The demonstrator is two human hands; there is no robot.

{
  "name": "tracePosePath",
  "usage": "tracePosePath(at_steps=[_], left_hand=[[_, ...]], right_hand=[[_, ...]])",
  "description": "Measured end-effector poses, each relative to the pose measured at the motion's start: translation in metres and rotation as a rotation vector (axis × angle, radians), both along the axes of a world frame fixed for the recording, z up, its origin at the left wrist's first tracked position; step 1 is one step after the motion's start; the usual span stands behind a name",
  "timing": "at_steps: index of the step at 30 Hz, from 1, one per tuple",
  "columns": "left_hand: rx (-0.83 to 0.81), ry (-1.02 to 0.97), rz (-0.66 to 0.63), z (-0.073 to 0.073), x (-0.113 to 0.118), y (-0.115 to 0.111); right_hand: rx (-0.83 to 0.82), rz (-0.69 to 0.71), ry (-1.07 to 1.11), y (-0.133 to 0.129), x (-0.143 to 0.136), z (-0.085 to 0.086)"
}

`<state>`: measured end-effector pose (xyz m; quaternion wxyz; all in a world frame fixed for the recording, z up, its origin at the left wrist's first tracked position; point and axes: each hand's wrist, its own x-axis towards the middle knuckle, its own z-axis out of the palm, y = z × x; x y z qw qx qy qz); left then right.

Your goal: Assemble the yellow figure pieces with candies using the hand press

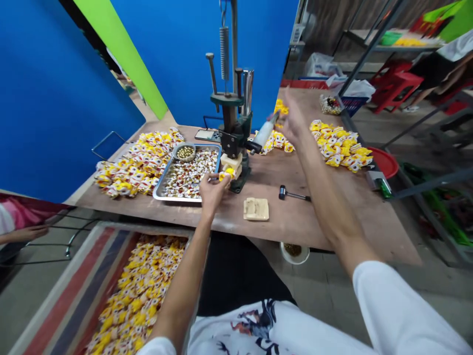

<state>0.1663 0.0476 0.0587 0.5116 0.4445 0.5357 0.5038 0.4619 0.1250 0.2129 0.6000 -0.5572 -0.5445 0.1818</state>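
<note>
My left hand (212, 193) pinches a small yellow and white figure piece (228, 173) at the beige block mould (232, 161) on the hand press (231, 123). My right hand (292, 121) is raised beside the press's lever, at the end of its pale handle (264, 134). Its fingers are stretched and slightly blurred, and whether they touch the handle is unclear. Left of the press lies a metal tray (177, 199) of small white, red and gold parts. A bowl of gold beads (184, 152) sits in the tray's back corner.
Heaps of yellow and white pieces (135, 165) lie left, with another heap (340, 145) at right. A hammer (291, 193) and a loose beige block (256, 209) rest in front on the table (281, 222). Below left stands a striped sack (81, 286) full of pieces.
</note>
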Motion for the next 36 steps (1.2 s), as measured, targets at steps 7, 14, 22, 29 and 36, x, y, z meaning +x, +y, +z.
tracePosePath(at_steps=[7,14,22,29,36], left_hand=[[-0.436,-0.266,-0.529,0.007,-0.024,-0.039],[-0.276,0.047,-0.758,-0.015,0.012,-0.051],[-0.026,0.268,-0.379,-0.018,-0.036,-0.027],[0.459,1.021,-0.323,0.004,-0.129,0.081],[0.464,1.209,-0.516,-0.015,-0.114,0.106]], right_hand=[[-0.087,0.422,-0.269,-0.174,-0.062,-0.127],[-0.202,0.385,-0.271,-0.202,-0.072,-0.188],[-0.288,0.302,-0.242,-0.212,-0.057,-0.201],[-0.277,0.068,-0.183,-0.211,-0.031,-0.187],[-0.262,0.047,-0.156,-0.224,-0.037,-0.198]])
